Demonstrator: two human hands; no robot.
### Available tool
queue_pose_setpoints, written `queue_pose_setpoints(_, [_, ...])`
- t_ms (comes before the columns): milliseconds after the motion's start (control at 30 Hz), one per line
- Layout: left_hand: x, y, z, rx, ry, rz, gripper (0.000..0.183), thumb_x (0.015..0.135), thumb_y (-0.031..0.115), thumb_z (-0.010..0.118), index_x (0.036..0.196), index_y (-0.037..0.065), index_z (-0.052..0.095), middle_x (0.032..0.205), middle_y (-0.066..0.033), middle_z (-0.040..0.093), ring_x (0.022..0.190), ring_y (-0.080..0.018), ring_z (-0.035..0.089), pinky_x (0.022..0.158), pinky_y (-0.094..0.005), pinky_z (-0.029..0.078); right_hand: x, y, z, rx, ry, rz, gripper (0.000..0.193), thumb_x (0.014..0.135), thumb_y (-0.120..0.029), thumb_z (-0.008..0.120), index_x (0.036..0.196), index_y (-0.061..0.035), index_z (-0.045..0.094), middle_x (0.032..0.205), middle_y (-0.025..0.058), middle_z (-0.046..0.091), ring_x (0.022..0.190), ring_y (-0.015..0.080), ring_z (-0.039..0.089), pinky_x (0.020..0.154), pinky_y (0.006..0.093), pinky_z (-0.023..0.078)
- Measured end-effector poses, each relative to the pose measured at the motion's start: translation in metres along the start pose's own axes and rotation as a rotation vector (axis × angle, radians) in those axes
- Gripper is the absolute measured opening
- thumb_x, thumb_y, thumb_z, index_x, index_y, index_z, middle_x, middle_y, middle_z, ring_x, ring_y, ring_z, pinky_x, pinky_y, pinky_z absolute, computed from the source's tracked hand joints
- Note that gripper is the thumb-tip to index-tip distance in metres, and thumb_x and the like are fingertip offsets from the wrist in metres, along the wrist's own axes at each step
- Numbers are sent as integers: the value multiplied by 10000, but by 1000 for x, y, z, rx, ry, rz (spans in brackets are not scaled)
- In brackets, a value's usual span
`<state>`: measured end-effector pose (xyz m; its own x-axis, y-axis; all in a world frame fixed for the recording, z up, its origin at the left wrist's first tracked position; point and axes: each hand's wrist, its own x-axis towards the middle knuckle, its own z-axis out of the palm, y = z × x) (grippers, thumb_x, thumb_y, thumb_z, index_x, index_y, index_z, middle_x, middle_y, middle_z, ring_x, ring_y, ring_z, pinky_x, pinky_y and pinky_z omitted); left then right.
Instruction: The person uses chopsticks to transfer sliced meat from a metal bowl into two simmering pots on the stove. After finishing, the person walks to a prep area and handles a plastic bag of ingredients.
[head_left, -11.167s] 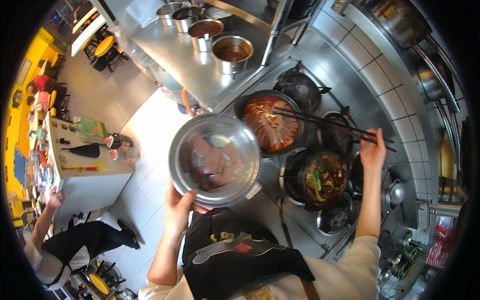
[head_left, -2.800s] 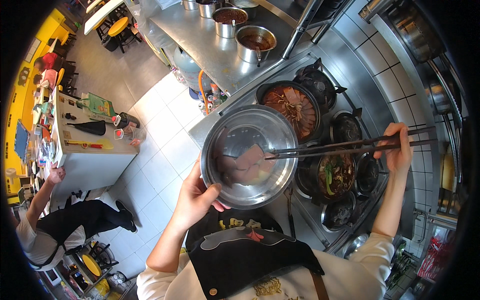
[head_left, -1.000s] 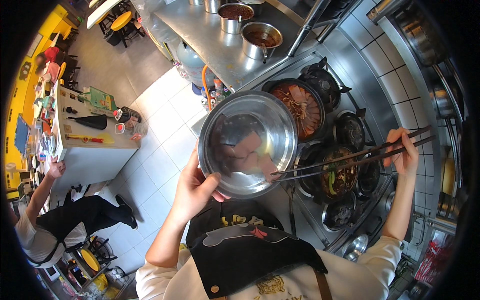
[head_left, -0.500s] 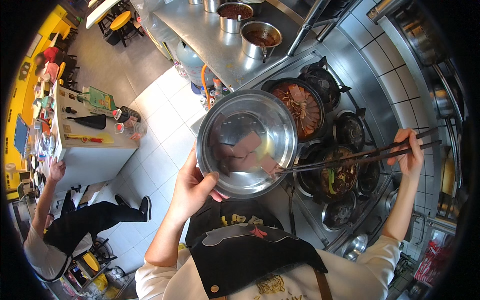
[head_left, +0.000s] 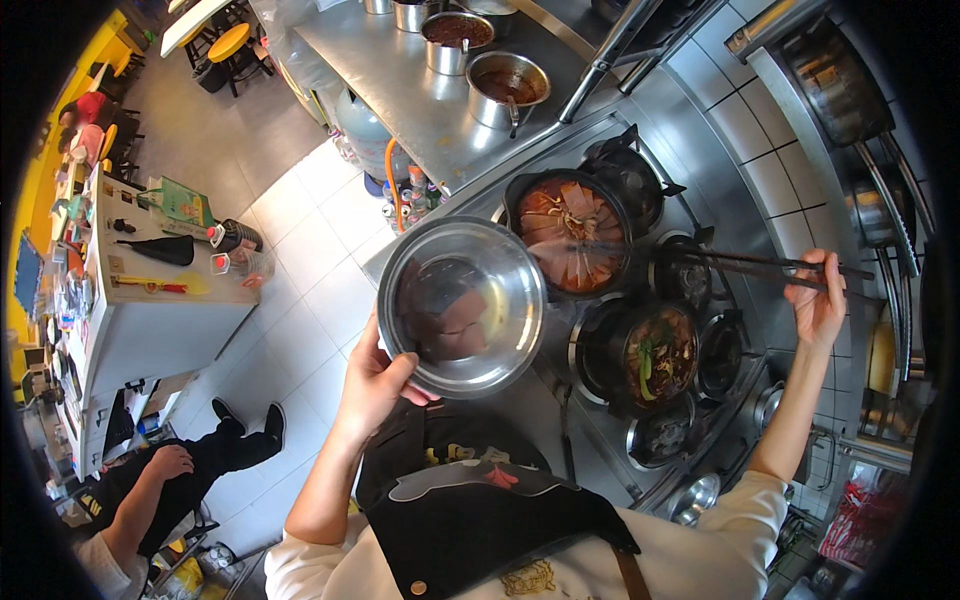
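My left hand [head_left: 376, 385] grips the rim of a steel bowl [head_left: 518, 320], thumb on top. In the bowl lie flat brownish-pink slices [head_left: 462, 322] in clear liquid. My right hand [head_left: 820, 300] is closed on long dark chopsticks [head_left: 735, 262]. Their far ends are over a black pot [head_left: 628, 215] of red broth, which holds thin sprouts and similar slices [head_left: 592, 203] fanned round the edge. The tips are blurred, with a brownish smear by them; whether they pinch a slice is unclear. Nearer me, a second pot holds dark broth and green leaves [head_left: 646, 372].
Both pots stand on a stove with several black burners [head_left: 720, 355]. Steel pots of red sauce [head_left: 508, 92] stand on the counter beyond. Pans [head_left: 840, 90] line a rack at right. At left, another person's arm [head_left: 150, 495] shows beside a white cabinet [head_left: 165, 350].
The chopsticks have left the bowl, where they touched a slice, and now reach over the far pot. The bowl has shifted slightly left and nearer. The other person's arm has come down.
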<state>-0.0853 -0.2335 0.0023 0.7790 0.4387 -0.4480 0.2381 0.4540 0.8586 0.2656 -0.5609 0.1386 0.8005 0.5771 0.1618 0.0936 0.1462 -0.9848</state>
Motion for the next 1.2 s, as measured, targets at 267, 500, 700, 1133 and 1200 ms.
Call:
queue_pose_setpoints(267, [-4, -6, -8, -18, 127, -8, 528, 795, -59, 394, 1310, -1, 291, 818, -190, 611, 559, -244, 649, 430, -233, 541, 50, 45, -18, 4, 46, 42, 347, 959, -241, 401, 986, 67, 557, 808, 194, 647, 637, 311, 661, 578, 363, 576])
queue_pose_setpoints(500, [-1, -5, -6, -27, 174, -19, 556, 785, -57, 397, 1325, -1, 277, 780, -188, 622, 543, -242, 646, 418, -222, 532, 76, 71, -20, -79, -2, 54, 338, 958, -227, 396, 970, 67, 563, 781, 180, 644, 643, 307, 662, 582, 362, 573])
queue_pose_setpoints(700, [0, -6, -4, -15, 148, -36, 565, 792, -64, 388, 1338, 10, 265, 807, -186, 619, 560, -239, 649, 429, -225, 532, 68, 70, -22, -125, -65, 89, 343, 964, -225, 382, 968, 73, 553, 756, 171, 633, 635, 300, 663, 573, 356, 578])
queue_pose_setpoints(1133, [-3, -3, -3, -8, 114, -42, 546, 816, -65, 395, 1340, 30, 272, 884, -172, 614, 598, -236, 656, 451, -223, 533, 56, 62, -28, -172, -54, 71, 342, 960, -231, 402, 968, 72, 558, 758, 167, 626, 607, 285, 659, 569, 348, 586])
queue_pose_setpoints(1200, [-4, -2, -2, -8, 112, -36, 546, 819, -63, 397, 1342, 29, 269, 889, -175, 615, 596, -238, 656, 451, -224, 532, 51, 53, -33, -198, -22, 73, 338, 958, -231, 409, 970, 71, 559, 755, 168, 626, 599, 279, 657, 562, 349, 584])
